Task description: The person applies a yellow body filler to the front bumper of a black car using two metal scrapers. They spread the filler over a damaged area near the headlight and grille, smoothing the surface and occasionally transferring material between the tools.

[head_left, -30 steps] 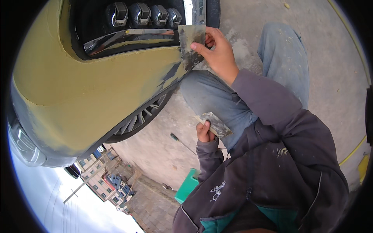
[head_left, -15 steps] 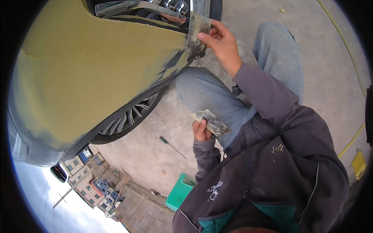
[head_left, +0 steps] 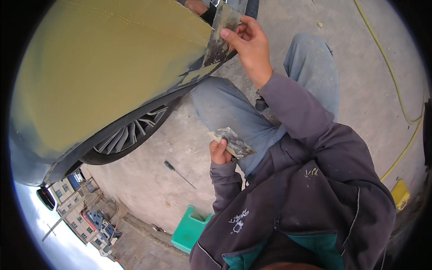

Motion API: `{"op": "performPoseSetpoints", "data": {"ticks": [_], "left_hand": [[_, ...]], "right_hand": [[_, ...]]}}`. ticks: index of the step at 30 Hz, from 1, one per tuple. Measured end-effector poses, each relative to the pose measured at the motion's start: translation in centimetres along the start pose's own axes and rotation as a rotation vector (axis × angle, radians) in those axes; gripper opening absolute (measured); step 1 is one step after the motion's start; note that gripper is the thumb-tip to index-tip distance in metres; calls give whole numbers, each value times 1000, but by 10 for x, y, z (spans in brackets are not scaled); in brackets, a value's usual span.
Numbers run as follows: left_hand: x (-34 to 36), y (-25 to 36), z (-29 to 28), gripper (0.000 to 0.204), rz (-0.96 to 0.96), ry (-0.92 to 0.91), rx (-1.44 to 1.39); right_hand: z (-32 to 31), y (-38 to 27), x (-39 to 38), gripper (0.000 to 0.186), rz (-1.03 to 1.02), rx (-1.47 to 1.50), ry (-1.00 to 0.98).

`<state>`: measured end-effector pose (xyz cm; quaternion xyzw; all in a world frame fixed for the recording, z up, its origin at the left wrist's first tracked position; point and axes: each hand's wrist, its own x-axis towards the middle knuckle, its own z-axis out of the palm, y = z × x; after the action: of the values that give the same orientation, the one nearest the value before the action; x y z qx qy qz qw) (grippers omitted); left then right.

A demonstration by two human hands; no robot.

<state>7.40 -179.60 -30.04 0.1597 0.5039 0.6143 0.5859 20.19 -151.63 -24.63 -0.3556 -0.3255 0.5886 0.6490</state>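
My right hand (head_left: 253, 47) pinches a thin, putty-smeared flat scraper (head_left: 222, 38) between thumb and fingers. The scraper lies at a slant against the edge of a car body panel (head_left: 112, 76), which is coated in yellowish-tan filler with grey showing near its borders. Lower down, in front of my thigh, my left hand (head_left: 220, 152) is closed on a second flat plate (head_left: 235, 143), smeared dark grey and pale, held away from the car. Whether fresh filler sits on either tool, I cannot tell.
The car's wheel (head_left: 130, 137) sits under the panel. On the concrete lie a screwdriver (head_left: 179, 174) and, at right, a yellow hose (head_left: 392, 72) near a yellow object (head_left: 400, 194). A green plastic stool (head_left: 191, 229) stands by my left side. Buildings (head_left: 72, 202) show beyond.
The view has shifted, so most things sit further left. The scraper in my right hand now slants more and overlaps the panel's edge. My left hand keeps its plate in much the same pose.
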Motion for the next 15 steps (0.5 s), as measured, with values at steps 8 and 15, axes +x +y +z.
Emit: {"op": "performPoseSetpoints", "data": {"ticks": [8,15], "left_hand": [[1,1,1,35,-7,-23,-40],[1,2,3,32,-3,2,-86]], "right_hand": [[8,-12,1,39,0,60,-20],[18,-30,-1,39,10,79,-34]]}}
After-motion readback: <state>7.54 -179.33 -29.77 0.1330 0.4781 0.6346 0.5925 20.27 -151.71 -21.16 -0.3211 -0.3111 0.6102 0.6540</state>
